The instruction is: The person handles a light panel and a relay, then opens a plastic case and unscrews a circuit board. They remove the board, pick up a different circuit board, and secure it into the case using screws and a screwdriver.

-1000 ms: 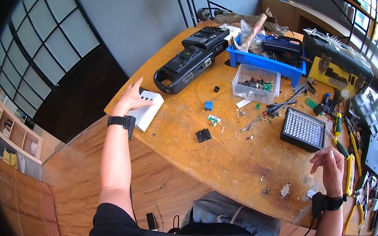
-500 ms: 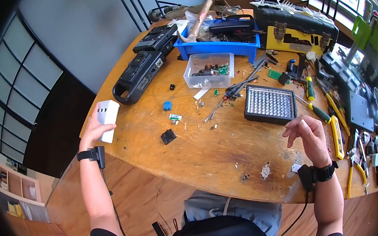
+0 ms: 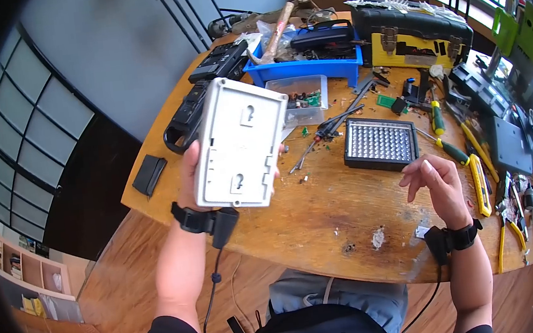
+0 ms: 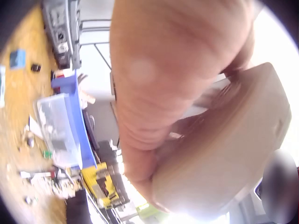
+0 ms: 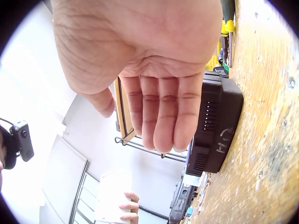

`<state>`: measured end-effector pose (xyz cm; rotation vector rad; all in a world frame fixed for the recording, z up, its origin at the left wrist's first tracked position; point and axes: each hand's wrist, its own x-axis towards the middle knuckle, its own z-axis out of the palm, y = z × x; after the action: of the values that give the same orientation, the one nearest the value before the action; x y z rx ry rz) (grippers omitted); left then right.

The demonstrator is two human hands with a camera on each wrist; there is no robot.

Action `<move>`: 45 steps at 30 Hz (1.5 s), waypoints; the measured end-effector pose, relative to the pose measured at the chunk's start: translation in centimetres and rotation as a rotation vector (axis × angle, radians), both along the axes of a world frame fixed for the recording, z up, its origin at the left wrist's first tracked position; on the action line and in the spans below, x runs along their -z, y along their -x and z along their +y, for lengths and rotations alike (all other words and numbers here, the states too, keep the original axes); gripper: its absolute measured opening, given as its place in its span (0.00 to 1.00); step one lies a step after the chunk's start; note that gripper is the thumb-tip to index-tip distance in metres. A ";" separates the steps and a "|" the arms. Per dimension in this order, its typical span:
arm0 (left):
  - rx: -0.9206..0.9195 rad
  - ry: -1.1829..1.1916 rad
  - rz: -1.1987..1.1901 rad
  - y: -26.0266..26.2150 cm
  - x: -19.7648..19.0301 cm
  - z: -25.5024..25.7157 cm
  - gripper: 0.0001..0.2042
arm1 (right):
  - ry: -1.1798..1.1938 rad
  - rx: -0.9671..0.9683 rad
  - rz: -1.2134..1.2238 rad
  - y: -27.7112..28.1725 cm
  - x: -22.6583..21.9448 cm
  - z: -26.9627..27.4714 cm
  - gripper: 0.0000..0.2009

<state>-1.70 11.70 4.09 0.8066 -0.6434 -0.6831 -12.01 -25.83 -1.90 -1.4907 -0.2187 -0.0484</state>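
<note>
In the head view, my left hand (image 3: 190, 181) holds up a white plastic box (image 3: 243, 144), its flat back with two keyhole slots turned toward me. The thumb is along the near side; the other fingertips show at the far edge. Close up in the left wrist view, the same hand wraps the box's edge (image 4: 233, 144). My right hand (image 3: 439, 188) holds nothing, hovering with loosely bent fingers by the near right corner of a black LED light panel (image 3: 381, 143). From the right wrist its palm (image 5: 159, 88) faces the camera, beside the panel's black casing (image 5: 217, 126).
A flat black case (image 3: 149, 174) lies at the table's left edge. Behind the white box are black chargers (image 3: 216, 60), a clear parts bin (image 3: 317, 93) and a blue tray (image 3: 302, 68) with a hammer (image 3: 278, 32). Screwdrivers, a yellow cutter (image 3: 479, 184) and pliers crowd the right side.
My left hand has raised the white box from the table's left edge, brought it nearer and turned its back toward me. The black case now shows. The right hand has stayed about where it was.
</note>
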 end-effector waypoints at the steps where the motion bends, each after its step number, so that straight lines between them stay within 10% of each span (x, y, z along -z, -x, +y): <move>1: -0.013 0.001 0.074 0.4 -0.1 -1.5 0.47 | -0.007 -0.008 0.007 0.0 0.0 0.0 0.18; 10: 0.291 0.131 0.327 2.1 1.2 -7.5 0.52 | -0.003 -0.017 0.014 -0.1 -0.4 -0.1 0.17; 22: 0.149 -0.433 0.069 2.6 3.7 -6.0 0.55 | -0.031 -0.015 -0.008 -0.2 -0.3 -0.3 0.19; 35: -0.146 -0.965 -1.528 7.3 -1.6 -12.7 0.49 | -0.072 0.141 -0.019 -0.9 0.1 -1.3 0.22; 45: -0.008 -1.043 -1.584 5.4 0.4 -14.6 0.50 | -0.133 0.135 -0.017 -1.0 0.4 -1.5 0.21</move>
<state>-7.12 -2.94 3.74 2.3690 -1.7248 -0.1827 -11.02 -27.28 -2.27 -1.3711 -0.1263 -0.1808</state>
